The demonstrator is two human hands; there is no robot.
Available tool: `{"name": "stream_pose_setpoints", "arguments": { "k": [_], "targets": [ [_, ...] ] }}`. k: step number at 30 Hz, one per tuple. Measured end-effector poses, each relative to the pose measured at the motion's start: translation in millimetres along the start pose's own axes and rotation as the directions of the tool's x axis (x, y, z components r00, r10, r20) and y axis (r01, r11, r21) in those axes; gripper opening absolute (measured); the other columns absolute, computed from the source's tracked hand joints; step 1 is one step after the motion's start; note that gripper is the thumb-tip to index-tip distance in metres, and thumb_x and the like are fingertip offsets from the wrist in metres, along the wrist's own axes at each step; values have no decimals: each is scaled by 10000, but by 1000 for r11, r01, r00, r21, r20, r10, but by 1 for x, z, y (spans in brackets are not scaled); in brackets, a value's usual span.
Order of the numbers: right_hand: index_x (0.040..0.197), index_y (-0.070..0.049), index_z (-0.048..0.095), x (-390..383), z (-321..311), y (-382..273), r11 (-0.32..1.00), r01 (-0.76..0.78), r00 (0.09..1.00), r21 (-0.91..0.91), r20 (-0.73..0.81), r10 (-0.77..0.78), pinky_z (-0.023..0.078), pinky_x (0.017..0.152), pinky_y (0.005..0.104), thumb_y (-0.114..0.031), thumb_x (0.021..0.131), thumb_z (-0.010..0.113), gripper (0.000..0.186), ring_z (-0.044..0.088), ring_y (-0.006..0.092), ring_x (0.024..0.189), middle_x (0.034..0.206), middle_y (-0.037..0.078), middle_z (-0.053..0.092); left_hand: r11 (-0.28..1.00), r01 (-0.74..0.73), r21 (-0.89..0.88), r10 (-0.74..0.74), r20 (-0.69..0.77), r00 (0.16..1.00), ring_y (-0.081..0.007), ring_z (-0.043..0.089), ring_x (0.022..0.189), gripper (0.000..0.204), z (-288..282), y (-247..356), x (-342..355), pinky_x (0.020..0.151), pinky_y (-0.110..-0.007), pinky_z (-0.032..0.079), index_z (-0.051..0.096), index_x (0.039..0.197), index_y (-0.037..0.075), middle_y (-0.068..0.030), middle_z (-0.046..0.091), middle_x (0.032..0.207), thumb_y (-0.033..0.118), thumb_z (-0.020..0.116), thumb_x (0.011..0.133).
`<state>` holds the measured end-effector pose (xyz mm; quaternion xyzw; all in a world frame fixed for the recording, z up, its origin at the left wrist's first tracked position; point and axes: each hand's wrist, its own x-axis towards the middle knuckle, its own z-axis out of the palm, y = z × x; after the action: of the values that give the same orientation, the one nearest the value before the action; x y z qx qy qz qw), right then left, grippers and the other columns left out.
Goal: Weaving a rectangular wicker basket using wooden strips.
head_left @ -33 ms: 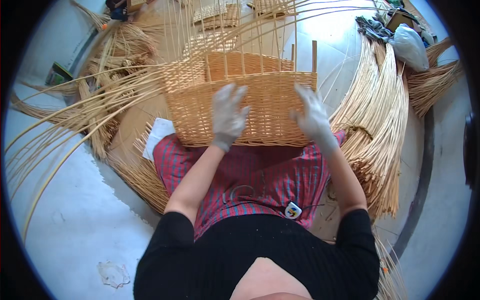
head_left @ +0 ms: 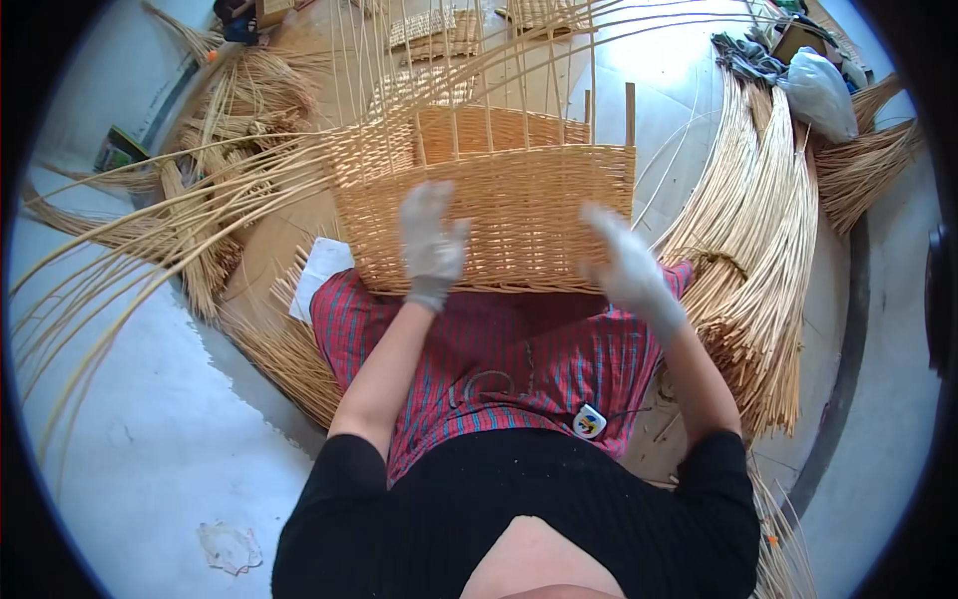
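Clock positions are taken from the wearer's torso, with 12 o'clock straight ahead. Nearest, a red-and-blue checked cloth (head_left: 429, 374) covers the lap; on it lie a looped cord (head_left: 486, 379) at 12 o'clock and a small white case (head_left: 589, 420) at 2 o'clock, presumably kept there for easy reach. Beyond the lap, at 12 o'clock, stands a partly woven basket (head_left: 519, 225), its lower edge at the far side of the cloth and its near wall facing the wearer, a position that appears to give both hands equal access. The gloved left hand (head_left: 431, 240) is at 11 o'clock before this wall; its grip is released, fingers extended and thumb apart. The gloved right hand (head_left: 627, 262), at 1 o'clock near the wall's other end, is blurred; its grip is likewise released. Whether either palm touches the wicker cannot be told. Upright stakes (head_left: 630, 115) project above the rim. Long loose rods (head_left: 254, 180) fan from the basket's left corner toward 10 o'clock, probably so directed to leave the near wall unobstructed. At 2 o'clock a tied bundle of rods (head_left: 748, 225) lies with its cut ends toward the wearer, an arrangement that should ease drawing single rods. Farthest, woven panels (head_left: 439, 32) lie on the floor at 12 o'clock, and a pale plastic bag (head_left: 818, 95) sits between 1 and 2 o'clock.
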<state>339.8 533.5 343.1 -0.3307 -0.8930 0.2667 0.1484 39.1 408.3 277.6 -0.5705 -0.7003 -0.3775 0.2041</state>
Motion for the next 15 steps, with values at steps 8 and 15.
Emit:
{"name": "stream_pose_setpoints", "arguments": {
  "k": [8, 15],
  "targets": [
    [1277, -212, 701, -188, 61, -39, 915, 399, 754, -67, 591, -286, 544, 1003, 480, -175, 836, 712, 442, 676, 355, 1083, 1157, 102, 695, 520, 851, -75, -759, 416, 500, -412, 529, 1416, 776, -41, -219, -113, 1177, -424, 404, 453, 1530, -76, -281, 554, 1526, 413, 710, 984],
    [1122, -77, 700, -115, 63, -34, 893, 95, 994, 439, 1, -106, 535, 851, 369, 11, 810, 645, 329, 628, 240, 902, 983, 76, 656, 740, 639, -211, -611, 188, 769, -344, 586, 1345, 566, -74, -112, -119, 1135, -398, 459, 557, 1461, -16, -226, 637, 1400, 278, 711, 1003]
  ]
}}
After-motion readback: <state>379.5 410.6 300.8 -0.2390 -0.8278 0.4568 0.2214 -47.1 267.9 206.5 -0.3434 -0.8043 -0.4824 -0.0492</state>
